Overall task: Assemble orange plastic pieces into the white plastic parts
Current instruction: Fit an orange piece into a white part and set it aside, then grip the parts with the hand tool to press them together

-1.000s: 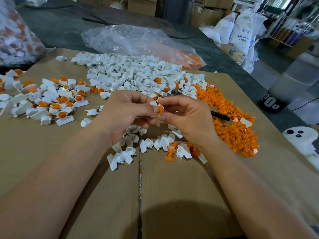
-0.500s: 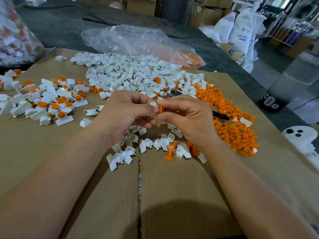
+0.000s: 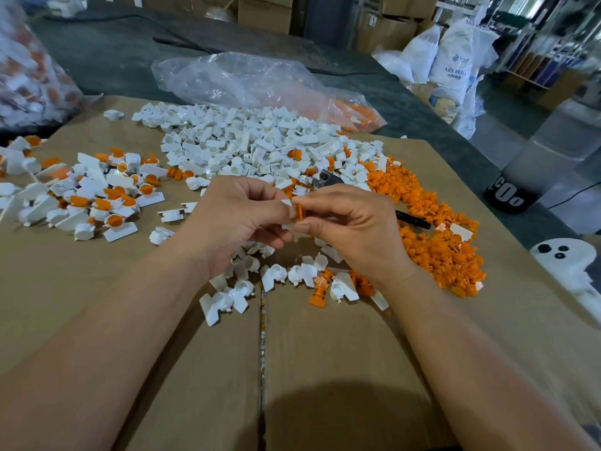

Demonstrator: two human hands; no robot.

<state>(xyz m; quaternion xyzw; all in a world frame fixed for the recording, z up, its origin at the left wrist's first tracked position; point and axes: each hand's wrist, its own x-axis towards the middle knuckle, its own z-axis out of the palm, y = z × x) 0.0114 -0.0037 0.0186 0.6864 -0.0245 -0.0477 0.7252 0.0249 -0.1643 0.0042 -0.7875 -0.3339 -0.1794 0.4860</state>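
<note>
My left hand (image 3: 232,219) grips a small white part (image 3: 287,203), mostly hidden by the fingers. My right hand (image 3: 349,227) pinches an orange piece (image 3: 300,212) edge-on against that white part, between the two hands above the cardboard. A big heap of white parts (image 3: 247,141) lies behind the hands. A heap of orange pieces (image 3: 435,236) spreads to the right. Joined white-and-orange parts (image 3: 97,190) lie in a pile at the left. Several loose white parts (image 3: 276,275) and an orange piece (image 3: 320,288) lie under the hands.
Flat brown cardboard (image 3: 292,369) covers the work surface, with a seam down its middle. A clear plastic bag (image 3: 247,79) lies behind the white heap. A black pen (image 3: 413,219) and a metal tool (image 3: 325,180) lie by the orange heap. A bag of parts (image 3: 26,76) stands far left.
The hands stay together in nearly the same place. The orange piece has turned slightly and sits closer against the white part.
</note>
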